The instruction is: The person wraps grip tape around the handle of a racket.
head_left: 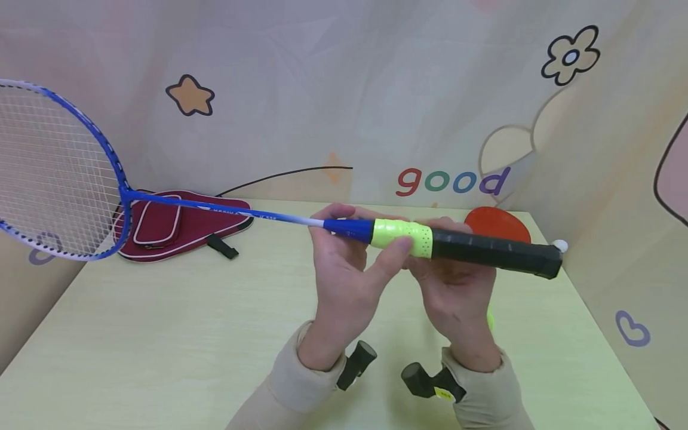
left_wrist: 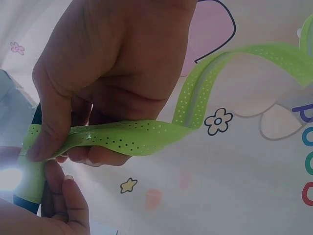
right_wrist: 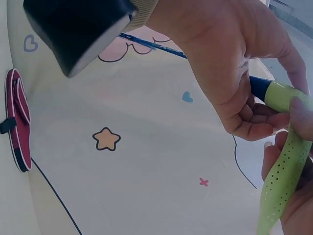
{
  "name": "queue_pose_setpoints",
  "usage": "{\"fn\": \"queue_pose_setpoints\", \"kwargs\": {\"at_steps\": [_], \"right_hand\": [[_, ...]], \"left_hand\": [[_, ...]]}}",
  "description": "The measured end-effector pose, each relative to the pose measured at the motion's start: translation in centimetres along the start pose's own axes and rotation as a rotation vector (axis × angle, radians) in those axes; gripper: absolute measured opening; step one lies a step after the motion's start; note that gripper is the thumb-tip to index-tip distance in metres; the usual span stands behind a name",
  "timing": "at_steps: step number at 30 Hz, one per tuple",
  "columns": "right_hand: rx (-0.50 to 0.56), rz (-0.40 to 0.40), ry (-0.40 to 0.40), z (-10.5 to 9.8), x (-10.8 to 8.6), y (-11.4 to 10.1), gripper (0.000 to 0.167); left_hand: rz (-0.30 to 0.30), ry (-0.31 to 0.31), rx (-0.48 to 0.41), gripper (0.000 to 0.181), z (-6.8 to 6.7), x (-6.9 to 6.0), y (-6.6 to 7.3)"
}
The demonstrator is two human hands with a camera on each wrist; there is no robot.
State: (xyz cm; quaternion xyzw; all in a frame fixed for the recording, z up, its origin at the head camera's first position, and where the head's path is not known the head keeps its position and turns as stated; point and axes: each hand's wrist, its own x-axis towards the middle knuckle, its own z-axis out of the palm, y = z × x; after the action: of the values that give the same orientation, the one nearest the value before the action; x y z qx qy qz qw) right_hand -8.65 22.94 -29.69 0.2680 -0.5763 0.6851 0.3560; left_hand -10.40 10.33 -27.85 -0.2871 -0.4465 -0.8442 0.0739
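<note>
A blue and white badminton racket (head_left: 226, 209) is held up across the head view, its strung head at the left and black handle (head_left: 497, 254) at the right. Bright yellow-green perforated overgrip tape (head_left: 395, 233) is wrapped around the handle's upper part, beside the blue cone. My left hand (head_left: 346, 269) grips the racket there, its thumb pressing the wrapped tape. Behind the handle, my right hand (head_left: 457, 292) is partly hidden. In the left wrist view it pinches the tape (left_wrist: 122, 139) against the wrap, and a loose twisted length trails away.
A dark red case (head_left: 188, 227) with white piping and a black strap (head_left: 222, 246) lies at the table's back left. At the back right sits a red round-edged object (head_left: 497, 222), partly behind the handle. A small white round thing (head_left: 561, 245) shows beside the handle's end.
</note>
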Motion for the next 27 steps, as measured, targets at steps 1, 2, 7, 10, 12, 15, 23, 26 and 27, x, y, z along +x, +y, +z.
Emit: {"fn": "queue_pose_setpoints", "kwargs": {"at_steps": [1,2,7,10,12,15,23,26,27], "right_hand": [[0.005,-0.005,0.008,0.00,-0.06,0.02,0.036],[0.015,-0.008,0.013,-0.01,-0.15,0.02,0.039],[0.044,-0.013,0.019,0.02,-0.29,0.06,0.039],[0.048,-0.001,0.034,0.03,-0.32,0.00,0.039],[0.042,0.011,0.051,-0.01,-0.35,-0.06,0.040],[0.033,0.030,0.067,-0.10,-0.41,-0.16,0.041],[0.032,0.024,0.072,-0.04,-0.38,0.01,0.047],[0.024,0.024,0.066,-0.04,-0.42,0.06,0.048],[0.019,0.024,0.065,-0.04,-0.42,0.07,0.048]], "left_hand": [[-0.002,0.004,-0.001,0.058,0.01,-0.01,0.00],[-0.004,0.007,-0.002,0.059,0.00,-0.03,-0.04],[-0.007,0.016,0.012,0.060,0.08,-0.05,-0.01],[-0.016,0.006,0.024,0.059,0.09,-0.08,0.01],[-0.016,-0.019,0.015,0.056,0.12,-0.10,0.10],[0.013,-0.078,-0.041,0.054,0.15,-0.02,0.15],[0.073,-0.155,-0.147,0.050,-0.14,0.04,-0.09],[0.080,-0.136,-0.126,0.051,-0.18,0.09,-0.18],[0.081,-0.131,-0.121,0.051,-0.15,0.11,-0.15]]}}
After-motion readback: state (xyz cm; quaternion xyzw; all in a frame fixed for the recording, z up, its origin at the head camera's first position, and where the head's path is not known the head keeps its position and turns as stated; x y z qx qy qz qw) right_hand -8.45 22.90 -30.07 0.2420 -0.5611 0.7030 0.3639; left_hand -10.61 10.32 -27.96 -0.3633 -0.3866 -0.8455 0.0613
